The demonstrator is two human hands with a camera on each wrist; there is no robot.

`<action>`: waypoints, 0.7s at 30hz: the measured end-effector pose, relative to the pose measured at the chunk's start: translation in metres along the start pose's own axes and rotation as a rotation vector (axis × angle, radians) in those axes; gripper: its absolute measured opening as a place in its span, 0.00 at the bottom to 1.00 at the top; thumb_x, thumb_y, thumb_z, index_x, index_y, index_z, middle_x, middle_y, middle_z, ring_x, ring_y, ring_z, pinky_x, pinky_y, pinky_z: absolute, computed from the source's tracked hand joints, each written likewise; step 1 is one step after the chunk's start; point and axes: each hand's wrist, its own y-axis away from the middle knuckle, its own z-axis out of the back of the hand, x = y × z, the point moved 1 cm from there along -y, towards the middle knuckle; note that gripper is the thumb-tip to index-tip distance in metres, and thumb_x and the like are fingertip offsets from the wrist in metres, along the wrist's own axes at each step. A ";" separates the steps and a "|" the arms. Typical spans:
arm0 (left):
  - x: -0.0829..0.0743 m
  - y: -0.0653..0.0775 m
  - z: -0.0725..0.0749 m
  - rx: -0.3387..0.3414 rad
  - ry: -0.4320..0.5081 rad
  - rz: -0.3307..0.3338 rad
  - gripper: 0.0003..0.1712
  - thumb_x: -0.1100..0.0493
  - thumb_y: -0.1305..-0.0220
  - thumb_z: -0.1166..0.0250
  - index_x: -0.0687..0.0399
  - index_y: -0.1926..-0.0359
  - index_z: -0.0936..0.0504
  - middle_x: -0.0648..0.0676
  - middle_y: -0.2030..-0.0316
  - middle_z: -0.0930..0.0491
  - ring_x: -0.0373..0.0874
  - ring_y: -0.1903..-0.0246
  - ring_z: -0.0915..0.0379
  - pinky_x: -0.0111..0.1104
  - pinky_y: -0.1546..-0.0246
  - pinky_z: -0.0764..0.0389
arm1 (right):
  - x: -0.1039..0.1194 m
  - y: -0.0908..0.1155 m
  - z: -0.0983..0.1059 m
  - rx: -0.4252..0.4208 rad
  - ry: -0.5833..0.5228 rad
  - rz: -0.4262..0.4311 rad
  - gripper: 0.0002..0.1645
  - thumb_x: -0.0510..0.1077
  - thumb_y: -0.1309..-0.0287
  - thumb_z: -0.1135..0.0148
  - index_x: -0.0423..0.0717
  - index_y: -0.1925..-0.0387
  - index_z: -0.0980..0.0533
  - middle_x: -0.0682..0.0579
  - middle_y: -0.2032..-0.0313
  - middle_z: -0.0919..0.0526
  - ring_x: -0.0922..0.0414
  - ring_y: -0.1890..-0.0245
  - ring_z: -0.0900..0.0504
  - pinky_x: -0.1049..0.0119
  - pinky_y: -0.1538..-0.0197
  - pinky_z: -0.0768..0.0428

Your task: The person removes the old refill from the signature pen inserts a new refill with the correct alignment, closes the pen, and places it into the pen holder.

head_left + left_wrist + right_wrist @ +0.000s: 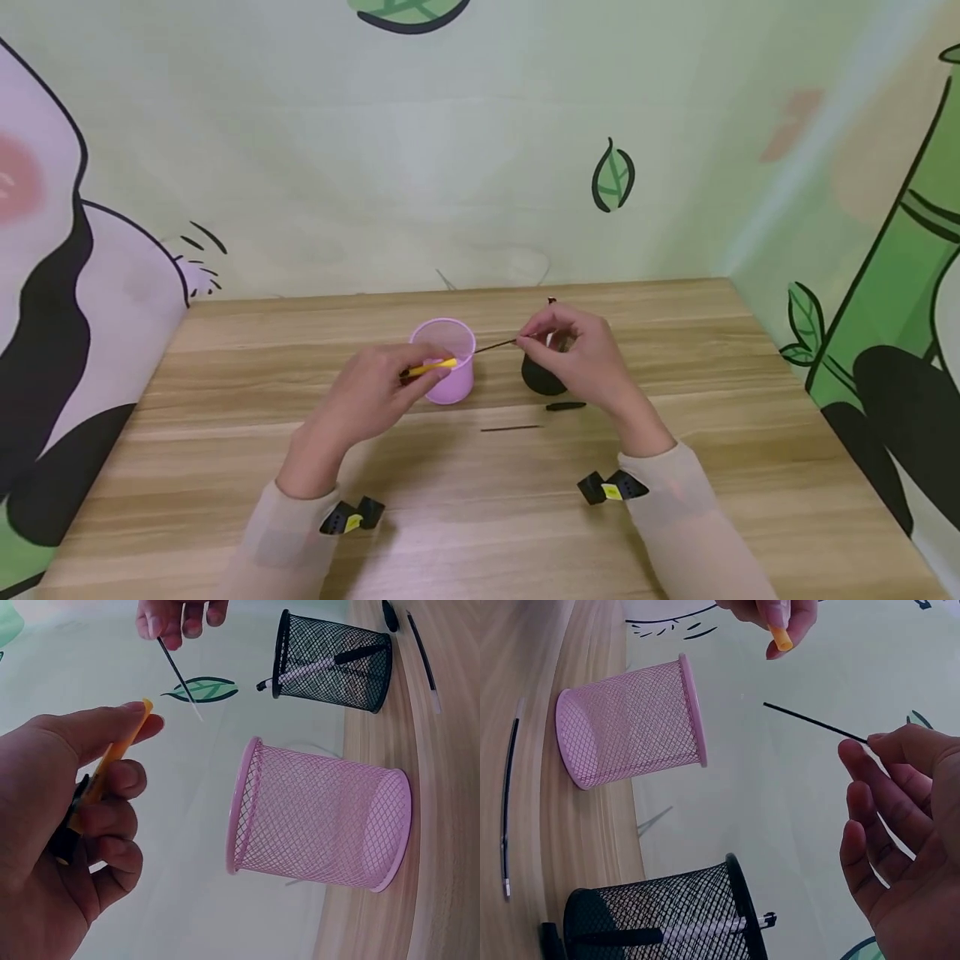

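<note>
Refill (pixel 814 722) is pinched by the right hand (pixel 581 354) above the table (pixel 465 517), near the pink cup (pixel 456 388), while the yellow barrel (pixel 432 367) is gripped by the left hand (pixel 371 390), and the refill could be dropped if too loosely held.

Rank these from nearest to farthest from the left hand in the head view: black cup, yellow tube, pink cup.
1. Yellow tube: held in the left hand.
2. Pink cup: partly behind that hand, to its right.
3. Black cup: farther right, past the pink cup.
</note>
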 end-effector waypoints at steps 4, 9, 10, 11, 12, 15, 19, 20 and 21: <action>-0.001 -0.002 -0.003 0.033 -0.004 0.005 0.11 0.51 0.29 0.31 0.44 0.50 0.11 0.40 0.65 0.14 0.33 0.79 0.35 0.29 0.73 0.29 | -0.005 0.011 0.007 -0.006 -0.062 -0.031 0.04 0.39 0.38 0.27 0.45 0.63 0.16 0.50 0.64 0.11 0.58 0.64 0.18 0.68 0.61 0.21; -0.002 -0.005 -0.006 0.046 -0.001 0.001 0.10 0.51 0.29 0.31 0.45 0.50 0.11 0.42 0.62 0.12 0.34 0.78 0.34 0.30 0.71 0.28 | -0.011 0.021 0.012 -0.004 -0.127 -0.038 0.04 0.36 0.39 0.27 0.45 0.63 0.16 0.54 0.62 0.09 0.58 0.63 0.16 0.67 0.60 0.19; -0.002 -0.005 -0.006 0.046 -0.002 0.001 0.10 0.52 0.29 0.31 0.45 0.50 0.12 0.42 0.63 0.12 0.33 0.78 0.34 0.30 0.71 0.28 | -0.013 0.022 0.012 -0.004 -0.138 -0.034 0.04 0.35 0.39 0.27 0.44 0.63 0.16 0.55 0.63 0.09 0.58 0.62 0.15 0.67 0.60 0.19; -0.002 -0.005 -0.007 0.046 -0.004 0.002 0.10 0.52 0.29 0.32 0.45 0.51 0.12 0.42 0.63 0.13 0.33 0.78 0.34 0.30 0.71 0.28 | -0.013 0.023 0.012 -0.005 -0.149 -0.029 0.04 0.35 0.39 0.28 0.43 0.63 0.16 0.57 0.63 0.09 0.59 0.62 0.15 0.67 0.60 0.19; -0.002 -0.005 -0.007 0.044 -0.007 0.002 0.09 0.52 0.29 0.32 0.45 0.51 0.12 0.42 0.63 0.13 0.33 0.77 0.33 0.30 0.71 0.28 | -0.014 0.023 0.012 -0.005 -0.160 -0.023 0.04 0.34 0.39 0.28 0.42 0.63 0.16 0.58 0.63 0.09 0.59 0.62 0.15 0.67 0.60 0.19; -0.001 -0.003 -0.008 0.043 -0.008 0.003 0.09 0.52 0.29 0.32 0.46 0.51 0.12 0.42 0.65 0.13 0.33 0.77 0.33 0.29 0.71 0.27 | -0.015 0.024 0.011 -0.001 -0.178 -0.009 0.04 0.33 0.39 0.29 0.41 0.63 0.17 0.60 0.63 0.09 0.59 0.63 0.15 0.67 0.62 0.20; -0.001 -0.001 -0.008 0.041 -0.006 0.004 0.09 0.53 0.29 0.31 0.46 0.51 0.12 0.42 0.64 0.13 0.33 0.77 0.33 0.29 0.71 0.27 | -0.015 0.023 0.008 0.019 -0.186 0.001 0.05 0.33 0.39 0.29 0.42 0.63 0.17 0.54 0.62 0.08 0.58 0.62 0.15 0.67 0.62 0.20; -0.001 -0.001 -0.008 0.039 -0.005 0.003 0.09 0.54 0.29 0.31 0.46 0.51 0.12 0.42 0.63 0.13 0.33 0.78 0.33 0.29 0.71 0.27 | -0.015 0.023 0.008 0.026 -0.186 0.004 0.05 0.33 0.39 0.29 0.42 0.63 0.16 0.52 0.62 0.08 0.58 0.62 0.14 0.66 0.62 0.20; -0.001 -0.001 -0.008 0.037 -0.004 0.002 0.09 0.54 0.29 0.31 0.46 0.51 0.12 0.42 0.63 0.13 0.33 0.78 0.33 0.29 0.71 0.27 | -0.015 0.023 0.007 0.033 -0.185 0.006 0.05 0.33 0.39 0.29 0.42 0.63 0.16 0.49 0.61 0.08 0.58 0.61 0.14 0.66 0.62 0.20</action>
